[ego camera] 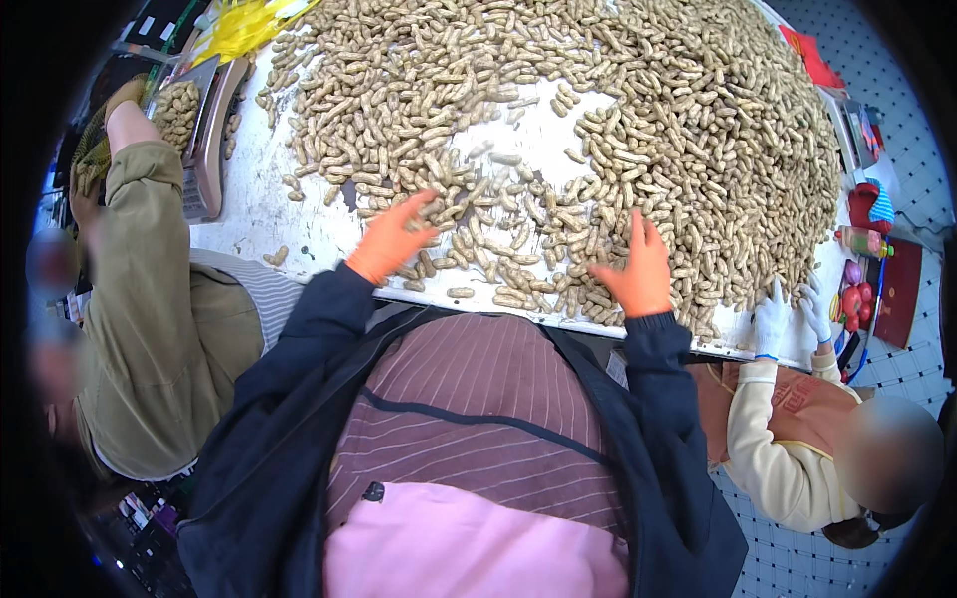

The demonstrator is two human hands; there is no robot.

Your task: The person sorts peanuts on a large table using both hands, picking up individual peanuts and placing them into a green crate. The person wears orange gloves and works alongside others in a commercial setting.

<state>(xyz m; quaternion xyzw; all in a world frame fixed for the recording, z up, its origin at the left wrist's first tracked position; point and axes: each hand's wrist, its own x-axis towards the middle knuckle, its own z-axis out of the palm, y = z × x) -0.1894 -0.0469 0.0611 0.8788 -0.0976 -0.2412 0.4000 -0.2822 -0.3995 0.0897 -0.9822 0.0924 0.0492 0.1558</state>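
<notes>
Unshelled peanuts (pixel 703 142) lie heaped over a white tabletop (pixel 254 217), thickest at the right and far side. My left hand (pixel 394 237), in an orange glove, is at the near edge of the peanuts, fingers apart, with a few peanuts beside its fingertips. My right hand (pixel 639 270), gloved the same, rests over the peanuts to the right, thumb and fingers spread. Between my hands lie loose, scattered peanuts, some blurred as if moving. Neither hand is closed around anything that I can see.
At left, a co-worker's sleeve (pixel 138 299) reaches towards a mesh bag (pixel 90 149) beside a scale (pixel 209 149) holding peanuts. Yellow netting (pixel 247 30) lies behind. At right, a co-worker's white-gloved hands (pixel 770 321) touch the heap's edge, near a bottle (pixel 863 242) and a red folder (pixel 897 291).
</notes>
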